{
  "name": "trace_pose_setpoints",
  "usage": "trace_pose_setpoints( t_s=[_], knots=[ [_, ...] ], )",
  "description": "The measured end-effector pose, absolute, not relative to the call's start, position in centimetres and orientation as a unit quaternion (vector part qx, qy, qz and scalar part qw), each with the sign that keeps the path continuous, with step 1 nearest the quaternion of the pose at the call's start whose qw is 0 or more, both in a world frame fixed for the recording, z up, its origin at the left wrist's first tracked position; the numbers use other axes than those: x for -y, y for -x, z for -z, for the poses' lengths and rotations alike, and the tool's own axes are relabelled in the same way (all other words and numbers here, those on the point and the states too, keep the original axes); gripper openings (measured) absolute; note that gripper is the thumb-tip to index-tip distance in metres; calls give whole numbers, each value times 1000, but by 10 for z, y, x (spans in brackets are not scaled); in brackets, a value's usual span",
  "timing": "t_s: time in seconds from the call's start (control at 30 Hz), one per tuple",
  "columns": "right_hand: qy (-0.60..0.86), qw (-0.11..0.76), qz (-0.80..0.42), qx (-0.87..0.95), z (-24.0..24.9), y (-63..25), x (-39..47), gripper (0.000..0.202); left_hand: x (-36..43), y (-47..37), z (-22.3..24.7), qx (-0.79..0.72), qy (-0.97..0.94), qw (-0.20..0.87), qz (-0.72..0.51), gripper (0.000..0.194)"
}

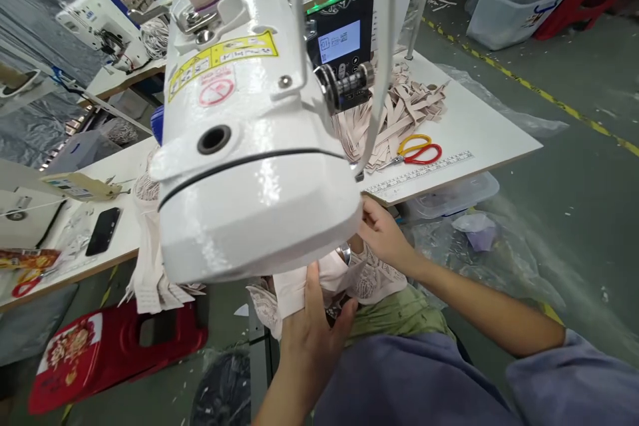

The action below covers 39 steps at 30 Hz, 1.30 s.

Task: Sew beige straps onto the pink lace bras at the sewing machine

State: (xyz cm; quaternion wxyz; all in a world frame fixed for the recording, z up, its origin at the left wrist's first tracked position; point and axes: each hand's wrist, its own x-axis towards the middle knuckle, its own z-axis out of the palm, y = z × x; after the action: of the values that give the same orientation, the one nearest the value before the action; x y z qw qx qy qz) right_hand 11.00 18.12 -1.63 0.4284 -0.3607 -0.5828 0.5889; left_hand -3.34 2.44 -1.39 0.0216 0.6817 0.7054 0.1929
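A white sewing machine (259, 206) fills the middle of the head view and hides its needle area. Below its head lies a pale pink lace garment (367, 276). My left hand (314, 329) rests on the garment's smooth band, its thumb spread away from the fingers, which point up under the machine. At the right of the machine head is my right hand (384, 233), fingers bent together by the garment's upper edge; the fingertips are partly hidden behind the machine, and what they hold cannot be made out.
Red and yellow scissors (422, 154) and a heap of beige strips (399, 106) lie on the white table (479, 120). At left are hanging pale strips (152, 259), a phone (103, 231) and a red stool (120, 353).
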Motion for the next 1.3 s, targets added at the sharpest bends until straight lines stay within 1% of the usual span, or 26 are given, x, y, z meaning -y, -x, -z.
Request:
trace_pose_setpoints(
  t_s=[0.2,0.4,0.57,0.73,0.9,0.97,1.07,1.13,1.2,1.23,1.3],
  knots=[
    [372,419,-608,563,21,-117,-171,22,-30,30,12,-695,-693,21,-190,78],
    [356,417,-605,577,21,-122,-160,16,-28,27,12,-706,-682,56,-182,76],
    [366,390,-609,586,20,-123,-153,19,-28,22,8,-730,-663,70,-152,76],
    [361,403,-612,577,23,-120,-151,23,-27,22,9,-719,-668,72,-177,76],
    [359,418,-595,584,22,-118,-150,24,-27,22,17,-728,-653,87,-191,81],
    [361,409,-596,589,22,-119,-146,26,-25,15,23,-729,-652,65,-199,81],
    [364,374,-619,587,23,-126,-136,32,-19,-7,32,-700,-679,-8,-222,79],
    [363,349,-643,577,24,-136,-127,31,-10,-23,35,-670,-705,-28,-232,79],
    [365,341,-662,559,24,-149,-120,26,2,-34,38,-650,-718,14,-248,79],
    [367,342,-671,546,23,-156,-117,25,9,-37,41,-644,-717,62,-260,79],
    [378,346,-690,512,22,-168,-113,28,23,-37,53,-628,-692,192,-299,78]
  ],
)
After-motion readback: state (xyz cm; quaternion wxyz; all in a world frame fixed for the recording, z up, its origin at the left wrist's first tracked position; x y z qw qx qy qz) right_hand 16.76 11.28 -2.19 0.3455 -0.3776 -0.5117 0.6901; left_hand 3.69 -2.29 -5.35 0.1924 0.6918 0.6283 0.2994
